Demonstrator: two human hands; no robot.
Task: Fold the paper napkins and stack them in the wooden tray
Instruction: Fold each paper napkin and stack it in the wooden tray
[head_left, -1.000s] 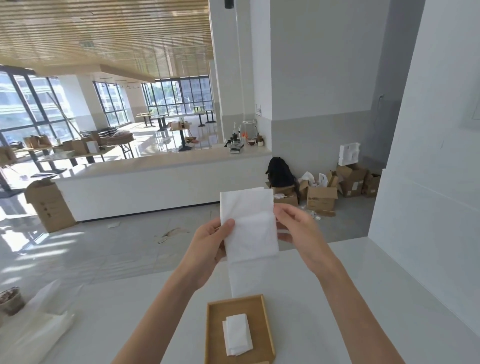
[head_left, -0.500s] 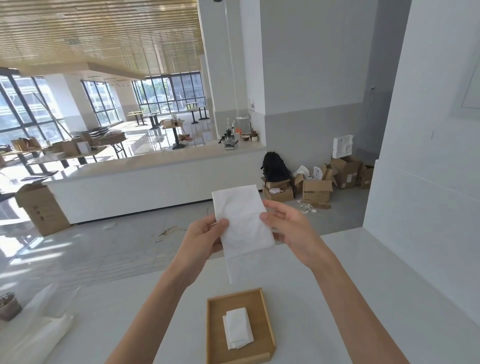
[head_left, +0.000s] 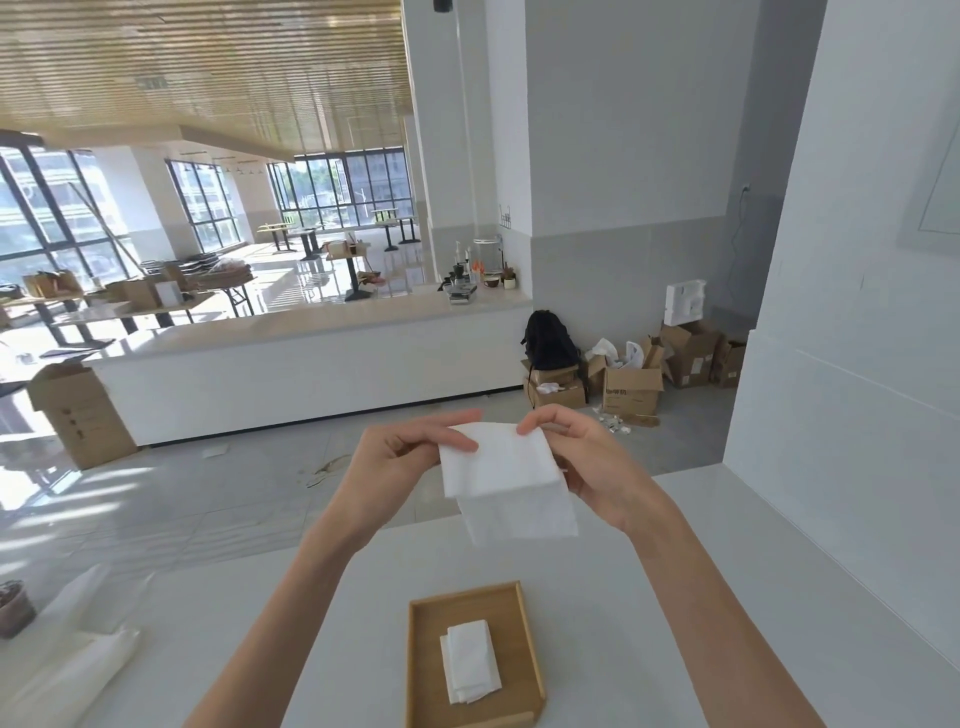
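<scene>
A white paper napkin (head_left: 506, 475) hangs in the air above the white counter (head_left: 675, 597), its top part doubled over toward me. My left hand (head_left: 400, 462) pinches its upper left corner. My right hand (head_left: 592, 462) pinches its upper right corner, fingers behind the paper. Below them stands the wooden tray (head_left: 423, 660), holding a small stack of folded napkins (head_left: 470, 660).
A clear plastic bag (head_left: 62, 670) and a dark cup (head_left: 15, 608) lie at the counter's left end. A white wall (head_left: 857, 364) rises on the right. Beyond the counter are a tiled floor, a long white bar and cardboard boxes (head_left: 631, 387).
The napkin's tall upper part has been folded down toward me, so it is now shorter. Both hands have shifted from its sides to its top corners.
</scene>
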